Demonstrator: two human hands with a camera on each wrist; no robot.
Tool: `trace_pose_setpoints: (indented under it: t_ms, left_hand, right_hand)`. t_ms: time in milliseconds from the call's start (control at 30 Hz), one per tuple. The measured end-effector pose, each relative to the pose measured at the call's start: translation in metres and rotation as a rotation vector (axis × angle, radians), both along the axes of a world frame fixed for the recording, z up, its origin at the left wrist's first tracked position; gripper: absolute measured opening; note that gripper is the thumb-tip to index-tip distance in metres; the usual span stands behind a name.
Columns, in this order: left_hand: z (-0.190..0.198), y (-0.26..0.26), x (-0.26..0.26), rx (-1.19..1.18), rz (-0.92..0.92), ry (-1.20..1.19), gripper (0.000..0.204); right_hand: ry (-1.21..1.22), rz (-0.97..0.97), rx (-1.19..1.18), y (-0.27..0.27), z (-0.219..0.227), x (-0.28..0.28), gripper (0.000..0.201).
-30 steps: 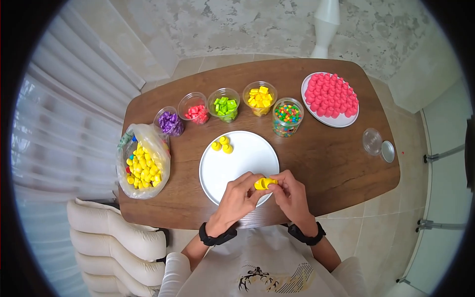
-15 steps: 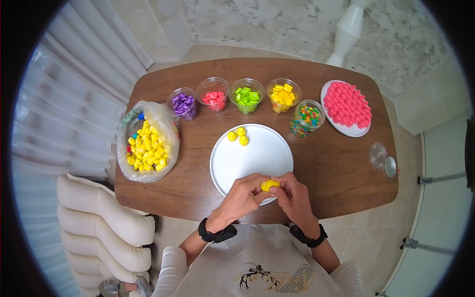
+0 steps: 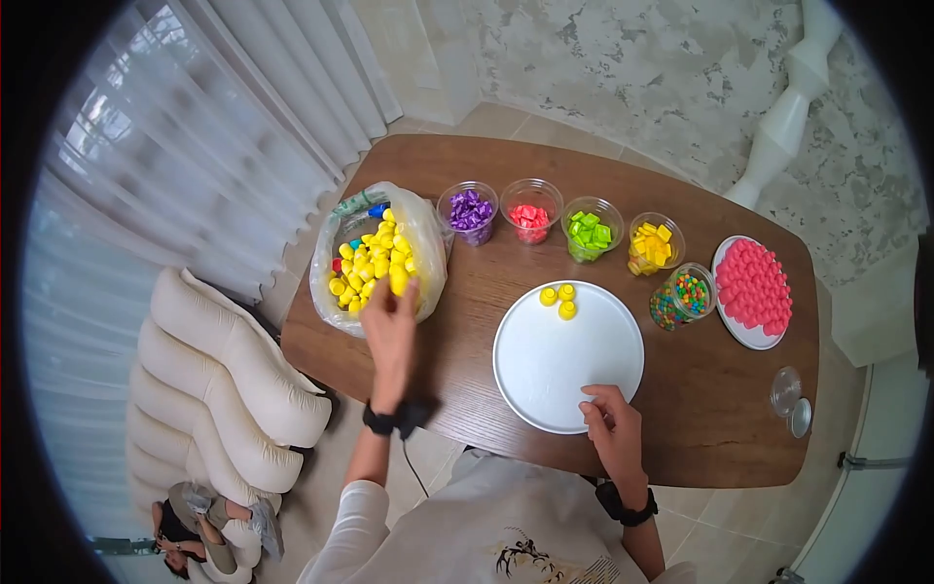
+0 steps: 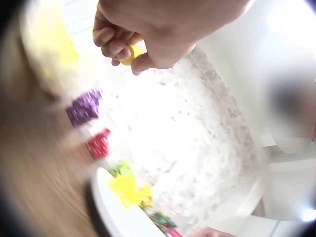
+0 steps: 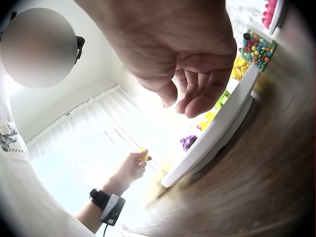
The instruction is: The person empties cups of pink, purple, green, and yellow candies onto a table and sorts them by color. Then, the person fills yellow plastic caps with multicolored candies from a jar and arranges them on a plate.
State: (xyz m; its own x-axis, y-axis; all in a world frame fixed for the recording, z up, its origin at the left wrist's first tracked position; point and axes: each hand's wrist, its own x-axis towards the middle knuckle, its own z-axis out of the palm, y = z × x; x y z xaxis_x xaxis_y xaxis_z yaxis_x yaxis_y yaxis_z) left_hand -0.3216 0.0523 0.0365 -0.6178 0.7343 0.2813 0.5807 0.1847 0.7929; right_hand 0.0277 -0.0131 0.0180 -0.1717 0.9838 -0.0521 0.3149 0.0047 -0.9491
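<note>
My left hand (image 3: 391, 336) pinches a yellow piece (image 4: 132, 55) between thumb and fingers, at the near right side of the clear plastic bag (image 3: 429, 238) of yellow pieces. The right wrist view also shows the left hand (image 5: 129, 170) raised with the yellow piece. Over the lower right rim of the round white plate (image 3: 559, 375), my right hand (image 3: 617, 433) hangs with loosely curled fingers and holds nothing. Three small yellow pieces (image 3: 567, 310) stand close together near the plate's far edge.
Behind the plate are cups of purple (image 3: 471, 214), red (image 3: 529, 222), green (image 3: 590, 234) and yellow (image 3: 650, 245) pieces. A jar of coloured balls (image 3: 683, 296), a plate of pink pieces (image 3: 754, 287) and two lids (image 3: 800, 418) lie rightward. Someone reclines on the cream seat (image 3: 233, 399).
The hands have separated; the left has moved from above the plate to the bag with a yellow piece, while the right has stayed by the plate. The head view has swung left.
</note>
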Motion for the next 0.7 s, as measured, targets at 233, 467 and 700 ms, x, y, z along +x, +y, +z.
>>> trace_pose_setpoints:
  t_ms: [233,467,700]
  left_hand:
    - [0.009,0.029,0.001,0.304,0.055,0.284,0.043]
    - [0.018,0.025,0.11,-0.143,-0.689,0.258,0.041]
    - [-0.017,0.046,0.123,-0.178,-0.752,0.42,0.038]
  right_hand:
    - [-0.098,0.062,0.129,0.003,0.015,-0.004,0.01]
    - [-0.063,0.049,0.096,-0.003,0.007,0.006,0.008]
    - [-0.064,0.022,0.128,-0.004,0.015,0.018,0.008]
